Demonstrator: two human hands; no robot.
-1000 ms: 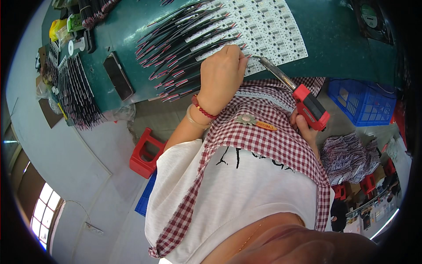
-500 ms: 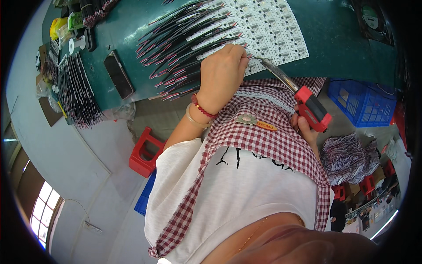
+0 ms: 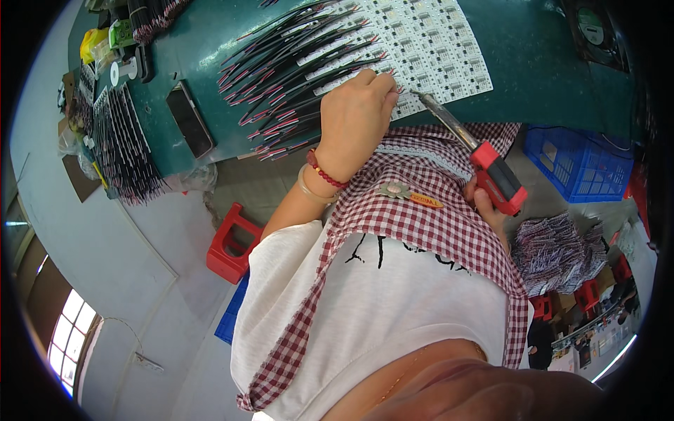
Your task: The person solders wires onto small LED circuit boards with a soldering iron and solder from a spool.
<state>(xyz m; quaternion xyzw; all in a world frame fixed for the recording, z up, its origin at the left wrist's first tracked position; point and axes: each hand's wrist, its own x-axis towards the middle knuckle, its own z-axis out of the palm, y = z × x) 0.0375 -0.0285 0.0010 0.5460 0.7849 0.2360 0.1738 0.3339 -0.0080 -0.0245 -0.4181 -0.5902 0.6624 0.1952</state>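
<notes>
My left hand (image 3: 357, 116) rests on the green workbench (image 3: 547, 63), its fingers pinched on a thin red-and-black wire (image 3: 390, 73) at the lower edge of a white circuit board panel (image 3: 428, 42). My right hand (image 3: 484, 205) is mostly hidden by my checked apron and grips the red-and-black handle of a soldering iron (image 3: 491, 172). The iron's metal tip (image 3: 421, 97) points at the board's edge, just right of my left fingers. A fan of red-and-black wires (image 3: 295, 70) lies across the board to the left of that hand.
A dark phone (image 3: 189, 119) lies on the bench at left, beside rows of bundled wires (image 3: 119, 151). A red stool (image 3: 228, 242) stands on the floor below. A blue crate (image 3: 586, 165) and a pile of bagged parts (image 3: 562, 245) are at right.
</notes>
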